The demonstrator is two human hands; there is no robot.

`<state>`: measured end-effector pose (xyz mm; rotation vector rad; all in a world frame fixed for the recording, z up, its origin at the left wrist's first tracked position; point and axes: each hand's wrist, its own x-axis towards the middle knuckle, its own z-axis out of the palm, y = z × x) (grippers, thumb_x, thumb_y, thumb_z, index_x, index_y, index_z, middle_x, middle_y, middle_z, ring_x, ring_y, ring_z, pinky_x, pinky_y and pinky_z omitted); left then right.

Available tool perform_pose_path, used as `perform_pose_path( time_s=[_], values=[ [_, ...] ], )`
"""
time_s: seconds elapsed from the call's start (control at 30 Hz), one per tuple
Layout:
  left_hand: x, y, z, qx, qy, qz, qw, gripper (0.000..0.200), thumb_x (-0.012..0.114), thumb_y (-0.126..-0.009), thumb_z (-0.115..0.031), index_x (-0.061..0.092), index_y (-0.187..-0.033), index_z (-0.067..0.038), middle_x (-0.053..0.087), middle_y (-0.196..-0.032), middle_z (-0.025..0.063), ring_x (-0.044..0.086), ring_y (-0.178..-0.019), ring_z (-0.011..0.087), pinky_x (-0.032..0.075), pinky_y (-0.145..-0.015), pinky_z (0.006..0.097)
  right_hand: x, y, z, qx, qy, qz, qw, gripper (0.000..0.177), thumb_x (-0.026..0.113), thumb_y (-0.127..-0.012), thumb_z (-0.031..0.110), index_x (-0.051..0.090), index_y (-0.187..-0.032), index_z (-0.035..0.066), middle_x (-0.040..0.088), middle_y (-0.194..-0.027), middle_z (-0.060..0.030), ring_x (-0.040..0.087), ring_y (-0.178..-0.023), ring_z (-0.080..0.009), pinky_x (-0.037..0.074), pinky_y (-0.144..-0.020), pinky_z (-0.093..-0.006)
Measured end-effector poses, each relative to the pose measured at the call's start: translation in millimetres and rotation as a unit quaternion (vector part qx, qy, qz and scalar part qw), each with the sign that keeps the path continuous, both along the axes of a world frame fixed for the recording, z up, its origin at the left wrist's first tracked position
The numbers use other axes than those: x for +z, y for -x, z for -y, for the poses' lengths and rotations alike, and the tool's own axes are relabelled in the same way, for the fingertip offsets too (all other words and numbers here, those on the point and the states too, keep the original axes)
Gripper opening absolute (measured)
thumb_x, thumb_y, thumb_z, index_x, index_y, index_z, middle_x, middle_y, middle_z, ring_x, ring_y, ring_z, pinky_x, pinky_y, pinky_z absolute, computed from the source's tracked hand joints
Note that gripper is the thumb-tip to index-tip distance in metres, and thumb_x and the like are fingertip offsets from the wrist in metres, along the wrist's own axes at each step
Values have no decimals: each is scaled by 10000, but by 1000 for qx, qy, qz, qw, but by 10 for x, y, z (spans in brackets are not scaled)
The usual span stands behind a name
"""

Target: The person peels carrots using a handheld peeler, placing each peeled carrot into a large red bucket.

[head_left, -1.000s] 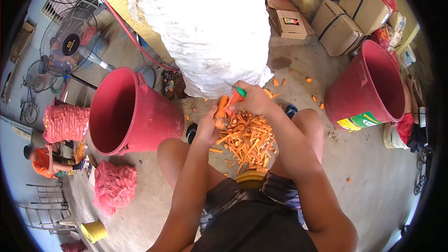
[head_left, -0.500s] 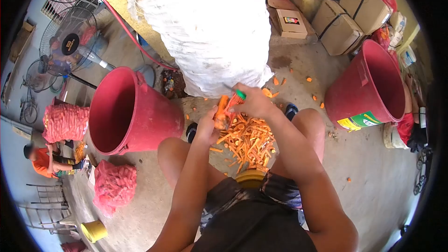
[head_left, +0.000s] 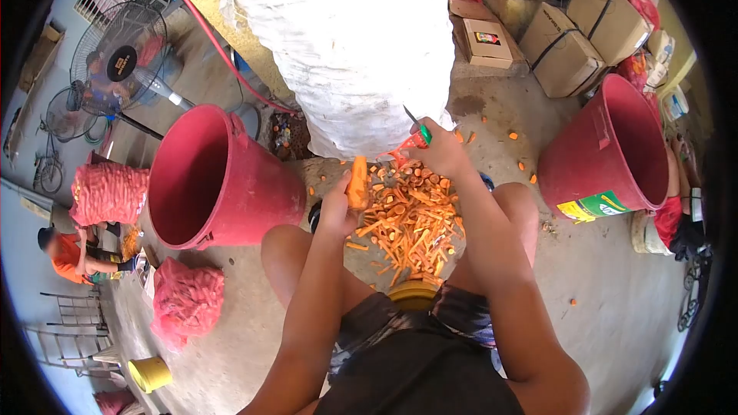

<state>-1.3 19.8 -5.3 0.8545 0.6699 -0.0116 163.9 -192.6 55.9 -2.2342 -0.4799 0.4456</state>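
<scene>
Two hands are working above a pile of carrot peelings (head_left: 411, 223) that is lying between the person's knees. The left hand (head_left: 337, 214) is gripping a carrot (head_left: 357, 182), fingers closed round its lower end and holding it upright at the pile's left edge. The right hand (head_left: 444, 152) is clenching a peeler (head_left: 415, 138), raised apart from the carrot, just before a white sack (head_left: 361, 46). One red bucket (head_left: 223, 184) is standing left of the hands.
</scene>
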Motion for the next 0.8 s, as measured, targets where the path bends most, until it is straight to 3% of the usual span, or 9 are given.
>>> perform_pose_path(
  time_s=[0.2, 0.3, 0.4, 0.47, 0.6, 0.67, 0.7, 0.77, 0.8],
  values=[
    [201, 32, -7, 17, 132, 105, 986, 334, 521, -1059, -365, 658, -1237, -118, 705, -983, 85, 660, -781, 235, 537, -966, 519, -240, 240, -77, 57, 59, -12, 997, 694, 866, -815, 409, 582, -1314, 18, 722, -1144, -254, 700, -1117, -406, 545, -943, -478],
    [238, -17, 24, -6, 114, 115, 987, 330, 514, -1049, -356, 663, -1229, -123, 704, -970, 80, 651, -746, 242, 549, -894, 495, -295, 309, -127, 89, 88, 3, 992, 717, 844, -828, 436, 579, -1316, -18, 721, -1166, -258, 689, -1156, -419, 541, -972, -483],
    [151, -33, 2, 42, 100, 114, 988, 348, 490, -1055, -363, 650, -1250, -123, 698, -966, 87, 644, -736, 242, 541, -789, 476, -351, 271, -123, 67, 92, 24, 993, 608, 799, -886, 423, 612, -1265, -14, 729, -1125, -241, 697, -1108, -416, 541, -947, -486],
    [71, -32, -37, 8, 74, 157, 985, 414, 478, -1050, -353, 609, -1382, -143, 696, -1022, 85, 643, -748, 229, 514, -713, 430, -163, 214, -93, 107, -1, -24, 994, 490, 740, -951, 408, 644, -1189, -9, 735, -1083, -212, 707, -1045, -379, 540, -908, -473],
    [222, -62, 63, 29, 75, 151, 985, 502, 477, -1042, -333, 533, -1514, -173, 687, -1098, 69, 641, -803, 204, 499, -686, 386, -91, 324, -188, 117, -114, -147, 975, 453, 711, -986, 422, 662, -1152, 4, 731, -1049, -187, 703, -992, -333, 537, -878, -441],
    [257, -49, 76, -16, 78, 184, 980, 548, 420, -1062, -265, 441, -1594, -133, 666, -1236, 54, 654, -994, 185, 563, -668, 359, -100, 348, -245, 154, -76, -91, 981, 608, 798, -894, 532, 656, -1140, -6, 719, -1004, -174, 693, -969, -311, 536, -871, -419],
    [231, -55, 68, -16, 78, 184, 980, 548, 420, -1062, -265, 441, -1594, -133, 666, -1236, 54, 654, -994, 185, 563, -668, 359, -61, 351, -258, 154, -76, -91, 981, 608, 798, -894, 532, 656, -1140, -6, 719, -1004, -174, 693, -969, -311, 536, -871, -419],
    [178, -75, 52, -43, 104, 202, 973, 524, 405, -1081, -261, 463, -1585, -131, 622, -1395, 36, 648, -1065, 185, 576, -717, 369, 18, 350, -276, 192, -2, -61, 979, 830, 907, -708, 638, 653, -1133, -28, 713, -1020, -197, 692, -984, -329, 536, -880, -414],
    [169, -81, 54, -42, 105, 201, 973, 524, 405, -1081, -261, 463, -1585, -131, 622, -1395, 36, 648, -1065, 185, 576, -717, 369, 24, 362, -293, 193, -2, -62, 979, 830, 907, -708, 638, 653, -1133, -28, 713, -1020, -197, 692, -984, -329, 536, -880, -414]
  ],
)
